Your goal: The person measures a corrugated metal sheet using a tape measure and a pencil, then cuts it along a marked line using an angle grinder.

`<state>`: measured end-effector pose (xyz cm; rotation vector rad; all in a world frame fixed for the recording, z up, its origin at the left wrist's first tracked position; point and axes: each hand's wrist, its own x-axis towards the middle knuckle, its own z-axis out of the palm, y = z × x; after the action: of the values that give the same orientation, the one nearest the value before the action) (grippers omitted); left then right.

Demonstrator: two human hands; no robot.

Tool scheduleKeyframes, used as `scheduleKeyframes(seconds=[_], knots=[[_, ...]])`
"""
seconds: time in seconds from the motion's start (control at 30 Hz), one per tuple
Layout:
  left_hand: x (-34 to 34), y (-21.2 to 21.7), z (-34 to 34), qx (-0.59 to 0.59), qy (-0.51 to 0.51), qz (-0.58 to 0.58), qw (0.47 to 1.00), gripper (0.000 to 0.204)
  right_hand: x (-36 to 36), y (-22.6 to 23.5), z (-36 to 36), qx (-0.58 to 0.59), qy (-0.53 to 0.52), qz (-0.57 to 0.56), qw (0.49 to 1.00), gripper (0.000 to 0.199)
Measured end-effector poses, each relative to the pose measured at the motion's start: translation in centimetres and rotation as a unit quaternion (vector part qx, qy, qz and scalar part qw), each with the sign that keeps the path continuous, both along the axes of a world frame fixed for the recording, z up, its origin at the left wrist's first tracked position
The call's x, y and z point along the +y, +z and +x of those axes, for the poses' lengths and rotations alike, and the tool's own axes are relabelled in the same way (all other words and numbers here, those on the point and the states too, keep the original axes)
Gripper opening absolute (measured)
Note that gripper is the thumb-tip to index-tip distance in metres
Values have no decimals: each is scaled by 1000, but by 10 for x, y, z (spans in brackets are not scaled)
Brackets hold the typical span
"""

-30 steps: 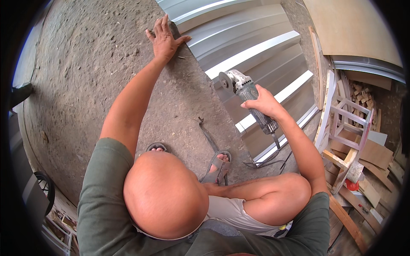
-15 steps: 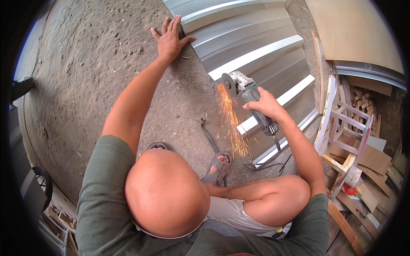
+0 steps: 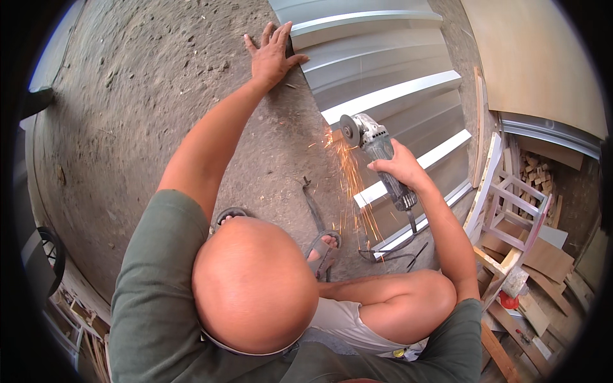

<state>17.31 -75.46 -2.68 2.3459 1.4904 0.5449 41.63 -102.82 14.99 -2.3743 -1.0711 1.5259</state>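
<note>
Currently your right hand [image 3: 401, 168] grips the angle grinder [image 3: 378, 145], its disc [image 3: 349, 129] at the edge of the ribbed metal sheet [image 3: 424, 110], sparks [image 3: 349, 171] streaming toward you, while your left hand [image 3: 271, 59] lies spread-fingered beside that edge.

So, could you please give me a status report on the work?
Right hand gripping angle grinder. Left hand spread at edge of metal sheet. Orange sparks spraying; power cord looped close by.

One left hand [image 3: 271, 59], one right hand [image 3: 402, 167], one grinder [image 3: 383, 150], one metal sheet [image 3: 396, 60], two sandals [image 3: 322, 251], one wheel [image 3: 60, 255].
</note>
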Motion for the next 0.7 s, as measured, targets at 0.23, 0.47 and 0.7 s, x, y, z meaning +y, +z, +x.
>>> scheduleKeyframes(seconds=[0.23, 0.47, 0.7], knots=[[-1, 2, 0, -1, -1, 0, 1000, 106, 5, 11, -8, -7, 2, 2, 1000, 62], [0, 0, 1, -9, 2, 0, 1000, 105, 3, 1, -2, 7, -6, 4, 1000, 60], [1, -1, 1, 0, 3, -1, 1000, 106, 8, -1, 0, 17, -7, 6, 1000, 59]])
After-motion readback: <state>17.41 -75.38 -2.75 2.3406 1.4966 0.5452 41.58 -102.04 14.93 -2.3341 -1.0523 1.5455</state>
